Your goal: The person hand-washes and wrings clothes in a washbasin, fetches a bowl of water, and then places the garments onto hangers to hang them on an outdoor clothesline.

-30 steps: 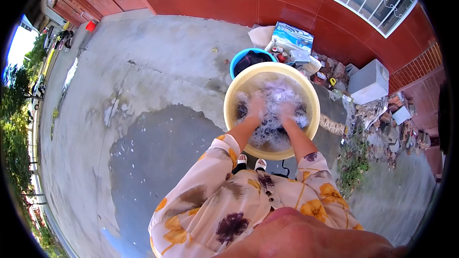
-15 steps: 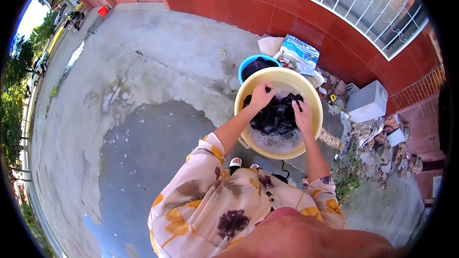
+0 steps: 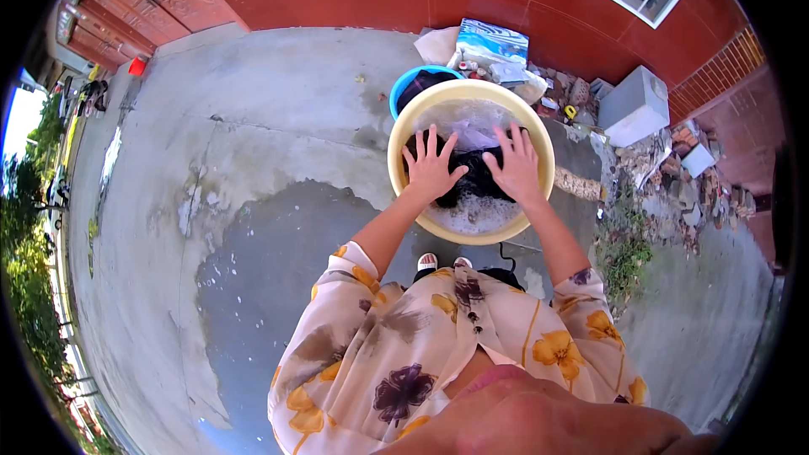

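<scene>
A large cream basin (image 3: 474,237) holds soapy water and a dark wet cloth (image 3: 474,179). My left hand (image 3: 431,167) is over the left part of the cloth, palm down with its fingers spread. On the right side, my right hand (image 3: 515,167) lies the same way, fingers apart, over the cloth's right part. Between and beyond the fingertips, pale lilac cloth (image 3: 472,133) shows in the suds. Whether the palms press on the dark cloth or hover just above it is hard to tell.
A blue basin (image 3: 395,94) with dark cloth stands behind the cream one. Beyond are a blue-and-white box (image 3: 493,42), rubble (image 3: 674,190) and a white block (image 3: 634,109) along the red wall (image 3: 371,0). Wet concrete (image 3: 286,261) lies at the left.
The hands went from down in the suds to pinching up the dark cloth, and now lie flat and spread over it. Pale cloth shows again. The camera view has shifted.
</scene>
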`<action>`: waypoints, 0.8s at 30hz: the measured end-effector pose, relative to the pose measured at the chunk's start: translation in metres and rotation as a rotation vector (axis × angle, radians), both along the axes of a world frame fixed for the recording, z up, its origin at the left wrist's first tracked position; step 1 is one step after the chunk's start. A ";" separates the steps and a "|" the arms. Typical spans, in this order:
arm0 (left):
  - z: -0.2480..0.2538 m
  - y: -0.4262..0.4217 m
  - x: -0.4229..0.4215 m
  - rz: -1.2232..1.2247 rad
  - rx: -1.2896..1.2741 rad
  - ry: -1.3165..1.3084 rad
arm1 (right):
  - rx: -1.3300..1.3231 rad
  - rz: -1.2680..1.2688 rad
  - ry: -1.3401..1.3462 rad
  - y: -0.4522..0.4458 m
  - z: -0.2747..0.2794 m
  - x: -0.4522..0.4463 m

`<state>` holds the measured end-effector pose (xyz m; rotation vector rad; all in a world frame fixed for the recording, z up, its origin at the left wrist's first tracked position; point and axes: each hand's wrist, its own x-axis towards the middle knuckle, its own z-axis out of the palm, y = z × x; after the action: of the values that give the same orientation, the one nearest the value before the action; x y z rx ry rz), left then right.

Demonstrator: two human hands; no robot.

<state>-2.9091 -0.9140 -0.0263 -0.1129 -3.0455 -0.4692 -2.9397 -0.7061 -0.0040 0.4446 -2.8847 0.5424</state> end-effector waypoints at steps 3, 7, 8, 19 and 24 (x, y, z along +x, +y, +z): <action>-0.014 0.016 -0.010 -0.004 -0.089 -0.135 | 0.197 -0.008 -0.098 -0.016 -0.034 -0.006; -0.019 0.028 -0.022 0.010 -0.183 -0.275 | 0.252 -0.034 -0.268 -0.026 -0.055 -0.021; -0.023 0.030 -0.025 0.013 -0.228 -0.281 | 0.253 -0.036 -0.288 -0.026 -0.062 -0.024; -0.087 0.020 -0.090 0.066 0.004 -0.153 | 0.173 -0.035 -0.159 -0.021 -0.133 -0.088; -0.072 -0.015 -0.097 -0.104 0.561 0.046 | -0.592 -0.005 -0.673 -0.010 -0.072 -0.086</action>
<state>-3.0057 -0.9291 -0.0982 -0.2474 -2.7439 -1.2761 -3.0261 -0.7161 -0.0757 0.1745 -3.0561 1.7621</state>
